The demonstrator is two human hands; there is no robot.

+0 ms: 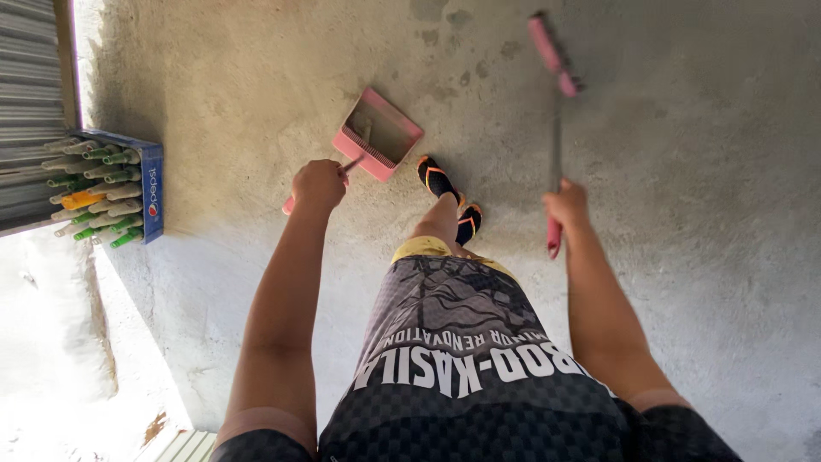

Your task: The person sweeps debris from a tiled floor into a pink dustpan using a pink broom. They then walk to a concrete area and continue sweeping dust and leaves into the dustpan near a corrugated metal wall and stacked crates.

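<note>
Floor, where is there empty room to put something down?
Bare concrete floor spreads wide to the right of the broom in the right hand. Another bare patch lies between the blue bottle crate and the pink dustpan held by the left hand. It is crowded between dustpan and broom, around the feet.

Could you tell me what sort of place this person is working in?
Probably a bare concrete yard or entryway of a home or small shop. The rough concrete floor, a blue crate of bottles beside a corrugated metal shutter, and sunlight at the edge suggest it.
</note>
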